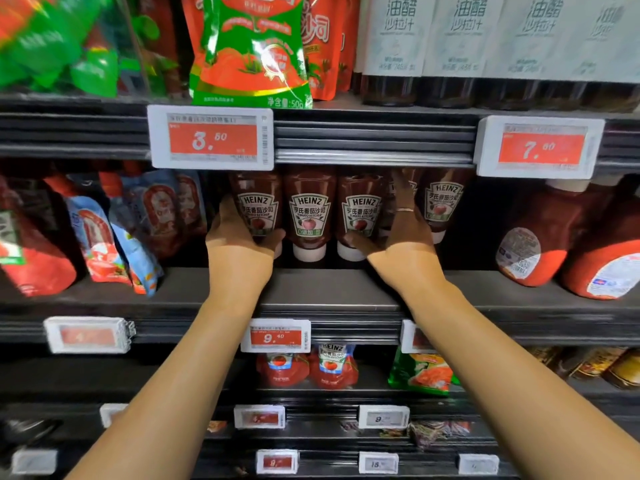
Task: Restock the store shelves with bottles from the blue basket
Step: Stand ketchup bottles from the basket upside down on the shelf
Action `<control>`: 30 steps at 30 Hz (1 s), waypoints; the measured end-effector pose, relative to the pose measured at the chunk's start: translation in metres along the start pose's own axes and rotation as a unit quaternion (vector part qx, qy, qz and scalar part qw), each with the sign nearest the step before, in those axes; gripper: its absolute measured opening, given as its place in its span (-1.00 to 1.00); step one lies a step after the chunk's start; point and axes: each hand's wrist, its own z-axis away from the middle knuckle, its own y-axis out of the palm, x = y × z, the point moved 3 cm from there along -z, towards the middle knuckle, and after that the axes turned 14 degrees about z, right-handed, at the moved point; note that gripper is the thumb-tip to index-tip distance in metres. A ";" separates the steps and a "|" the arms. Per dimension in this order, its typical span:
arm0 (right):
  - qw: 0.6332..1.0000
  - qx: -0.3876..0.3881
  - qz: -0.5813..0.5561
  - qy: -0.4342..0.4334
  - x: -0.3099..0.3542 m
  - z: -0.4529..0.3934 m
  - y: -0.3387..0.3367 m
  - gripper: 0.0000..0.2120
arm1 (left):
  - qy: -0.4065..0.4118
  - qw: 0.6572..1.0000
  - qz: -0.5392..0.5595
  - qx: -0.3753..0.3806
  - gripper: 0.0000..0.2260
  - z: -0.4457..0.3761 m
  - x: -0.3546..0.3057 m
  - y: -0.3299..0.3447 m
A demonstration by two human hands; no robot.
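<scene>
- Squaring up a row of ketchup bottles on the middle shelf, both hands in among them.
- Left hand: my fingers curl round the leftmost bottle, thumb across its lower front, so I am gripping it.
- Right hand: my fingers run up flat and straight between the third bottle and the fifth bottle, covering most of the fourth. Thumb touches the third near its cap. Pressing rather than clasping, as far as I can tell.
- Progress, my judgement: five bottles stand in the front row, close-packed, labels forward. The facing looks nearly full. Whether more rows stand behind I cannot see.
- The blue basket is out of view, so I cannot say how many bottles are left to place.
- Orientation: every bottle stands cap-down, white cap resting on the shelf, long axis vertical, label toward me. The outer ones seem to lean slightly, perhaps the wide lens.
- Left to do, likely: straighten the row, then return to the basket.
- Neighbours: pouches to the left, larger bottles to the right, price tag above.
</scene>
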 end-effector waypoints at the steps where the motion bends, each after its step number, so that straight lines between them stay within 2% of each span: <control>1: 1.000 0.009 0.005 0.004 0.000 0.002 -0.001 0.03 | -0.002 1.000 0.004 0.006 -0.30 0.000 -0.001 -0.001; 4: 0.999 0.005 0.023 0.033 -0.004 0.010 -0.011 -0.07 | -0.013 1.000 0.018 0.021 -0.18 0.003 -0.003 -0.007; 7: 0.998 -0.034 0.050 0.017 -0.013 0.027 -0.029 -0.34 | 0.013 0.999 0.032 0.019 -0.21 0.010 0.000 -0.019; 9: 0.992 -0.032 0.122 0.012 -0.018 0.042 -0.040 -0.52 | 0.025 0.999 -0.007 0.041 -0.31 0.017 0.003 -0.026; 11: 0.982 -0.012 0.187 0.027 -0.023 0.059 -0.046 -0.61 | 0.010 0.996 -0.033 0.083 -0.50 0.024 0.005 -0.031; 14: 0.981 0.011 0.190 0.018 -0.023 0.087 -0.053 -0.74 | 0.042 0.990 -0.044 0.123 -0.79 0.039 0.002 -0.041; 16: 0.980 0.004 0.196 -0.012 -0.023 0.105 -0.060 -0.83 | 0.051 0.986 -0.031 0.156 -0.81 0.050 -0.002 -0.049; 19: 0.978 -0.031 0.193 -0.073 -0.030 0.134 -0.071 -0.89 | 0.073 0.979 -0.052 0.184 -0.78 0.072 -0.003 -0.057; 21: 0.974 -0.082 0.176 -0.112 -0.043 0.157 -0.080 -0.87 | 0.105 0.980 -0.069 0.155 -0.81 0.094 -0.004 -0.068; 24: 0.979 -0.122 0.128 -0.105 -0.075 0.197 -0.088 -0.84 | 0.154 0.981 -0.066 0.093 -0.86 0.144 -0.005 -0.088; 26: 0.987 -0.074 0.116 -0.087 -0.103 0.228 -0.079 -0.84 | 0.160 0.981 -0.056 0.097 -0.87 0.185 0.005 -0.093; 27: 0.991 -0.028 0.111 -0.073 -0.119 0.244 -0.070 -0.84 | 0.142 0.980 -0.056 0.124 -0.86 0.205 0.015 -0.090; 30: 0.988 0.127 0.083 0.017 -0.162 0.309 -0.028 -0.85 | 0.017 0.964 -0.088 0.249 -0.88 0.277 0.066 -0.067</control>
